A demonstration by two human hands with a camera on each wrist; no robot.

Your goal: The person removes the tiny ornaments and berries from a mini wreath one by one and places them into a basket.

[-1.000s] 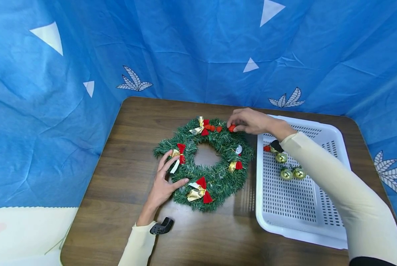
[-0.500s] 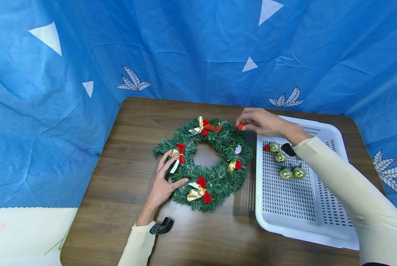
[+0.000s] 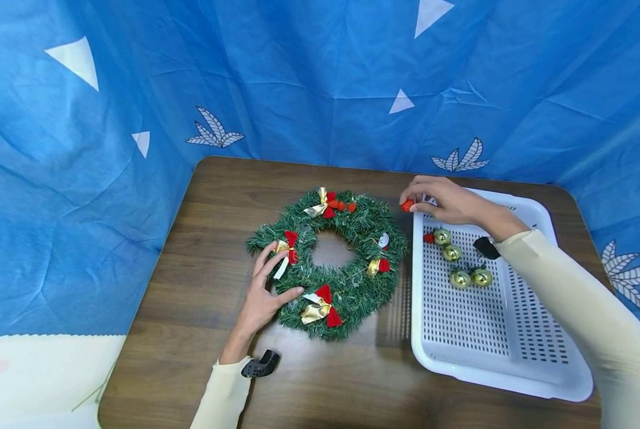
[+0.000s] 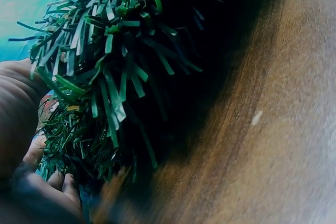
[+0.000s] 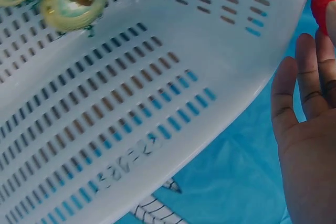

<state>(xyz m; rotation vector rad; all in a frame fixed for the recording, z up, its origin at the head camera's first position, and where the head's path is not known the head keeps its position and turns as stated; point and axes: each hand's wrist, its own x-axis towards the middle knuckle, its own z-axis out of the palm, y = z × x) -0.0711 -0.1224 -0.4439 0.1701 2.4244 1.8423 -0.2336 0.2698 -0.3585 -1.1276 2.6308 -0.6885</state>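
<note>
A green tinsel wreath (image 3: 370,298) lies on the table, trimmed with several red-and-gold bows (image 3: 322,308) and small red balls (image 3: 341,206) at its top. My left hand (image 3: 258,301) holds its left side, thumb and fingers spread over the greenery; the left wrist view shows wreath strands (image 4: 105,72) close up, some fingers partly hidden. My right hand (image 3: 449,201) pinches a small textured red ball ornament (image 3: 407,205) above the basket's far left corner, to the right of the wreath and apart from it. That ball (image 5: 321,11) shows at the right wrist view's edge.
A white perforated basket (image 3: 418,322) stands right of the wreath. Inside are several shiny gold balls (image 3: 460,279) and another red piece (image 3: 429,238). The wooden table (image 3: 191,262) meets a blue patterned cloth (image 3: 309,89) at the back and sides.
My right hand has moved rightward from the wreath's upper right to the basket's edge, with the red ball pinched in it. The left hand and the wreath stay put.
</note>
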